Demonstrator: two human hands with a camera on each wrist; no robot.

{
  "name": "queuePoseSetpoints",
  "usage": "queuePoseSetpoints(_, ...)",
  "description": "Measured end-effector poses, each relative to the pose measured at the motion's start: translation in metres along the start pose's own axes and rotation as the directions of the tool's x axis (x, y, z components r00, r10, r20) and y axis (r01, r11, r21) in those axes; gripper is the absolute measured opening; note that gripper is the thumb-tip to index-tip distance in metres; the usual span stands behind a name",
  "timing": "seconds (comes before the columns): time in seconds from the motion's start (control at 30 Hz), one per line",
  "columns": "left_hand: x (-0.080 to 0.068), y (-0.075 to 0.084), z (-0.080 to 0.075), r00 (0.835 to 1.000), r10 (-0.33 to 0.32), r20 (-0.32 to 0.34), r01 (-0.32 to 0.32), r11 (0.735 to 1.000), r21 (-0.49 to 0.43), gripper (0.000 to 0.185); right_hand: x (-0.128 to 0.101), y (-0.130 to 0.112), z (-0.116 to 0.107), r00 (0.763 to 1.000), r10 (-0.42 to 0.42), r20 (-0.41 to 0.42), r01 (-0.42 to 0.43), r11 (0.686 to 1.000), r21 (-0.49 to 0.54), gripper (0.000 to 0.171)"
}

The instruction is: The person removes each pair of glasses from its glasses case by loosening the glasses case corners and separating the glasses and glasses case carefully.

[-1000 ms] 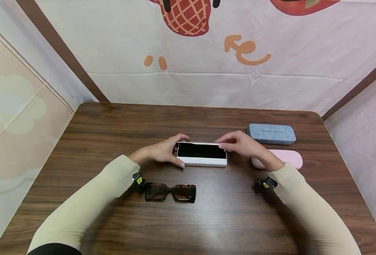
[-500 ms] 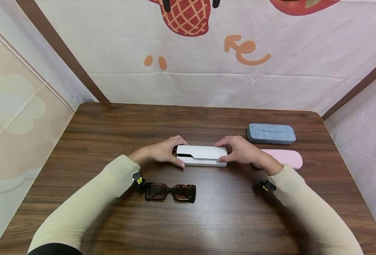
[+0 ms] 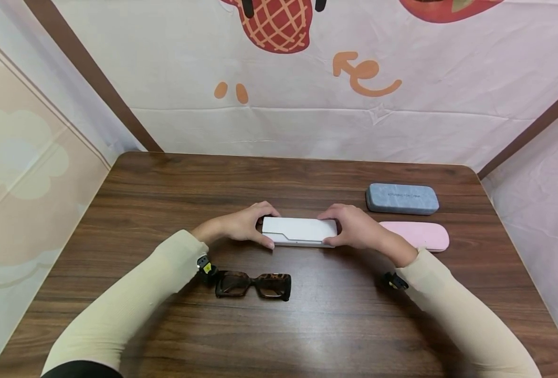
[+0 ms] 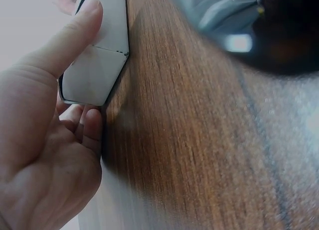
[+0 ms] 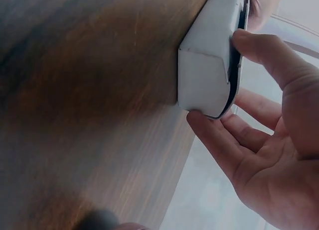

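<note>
The white case [image 3: 299, 231] hides its own inside now the lid is down. The right hand [image 3: 359, 228] covers the near-left end of the pink case [image 3: 418, 234] beside it. Lettering on the blue case [image 3: 402, 198] is too small to read. The left sleeve [image 3: 132, 299] hides one corner of the sunglasses [image 3: 253, 285].

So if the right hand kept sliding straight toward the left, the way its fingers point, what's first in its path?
The white case itself: the right hand already grips its right end. Past the case comes the left hand, holding the other end. Nothing else shows in that line.
</note>
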State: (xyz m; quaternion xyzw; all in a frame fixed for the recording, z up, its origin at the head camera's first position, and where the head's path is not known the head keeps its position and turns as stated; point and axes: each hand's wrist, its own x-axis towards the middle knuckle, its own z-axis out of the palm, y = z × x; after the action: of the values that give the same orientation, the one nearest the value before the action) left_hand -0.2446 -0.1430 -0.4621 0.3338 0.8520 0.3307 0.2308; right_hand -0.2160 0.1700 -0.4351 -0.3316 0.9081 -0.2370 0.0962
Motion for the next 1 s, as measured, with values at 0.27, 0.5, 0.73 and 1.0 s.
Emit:
queuePoseSetpoints(0.27,-0.0007,0.0017,-0.0001,1.000,-0.005,0.004,0.005,1.000,0.002,0.064,-0.0016,-0.0031,0.0019,1.000,0.009,-0.007,-0.009,0.999,-0.032,0.048)
queuePoseSetpoints(0.5,-0.0004,0.0020,-0.0001,1.000,0.001,0.003,-0.001,1.000,0.009,0.064,-0.0031,-0.0060,0.0016,1.000,0.020,-0.004,-0.020,0.999,-0.025,0.049)
queuePoseSetpoints(0.73,0.0001,0.0018,0.0000,1.000,0.002,0.002,-0.002,1.000,0.014,0.063,-0.0034,-0.0054,0.0032,1.000,0.020,-0.004,-0.020,1.000,-0.022,0.049)
queuePoseSetpoints(1.0,-0.0013,0.0036,-0.0021,1.000,-0.006,0.013,0.006,1.000,0.016,0.064,-0.0046,-0.0075,0.0051,0.999,0.049,0.010,-0.049,0.999,-0.021,0.052)
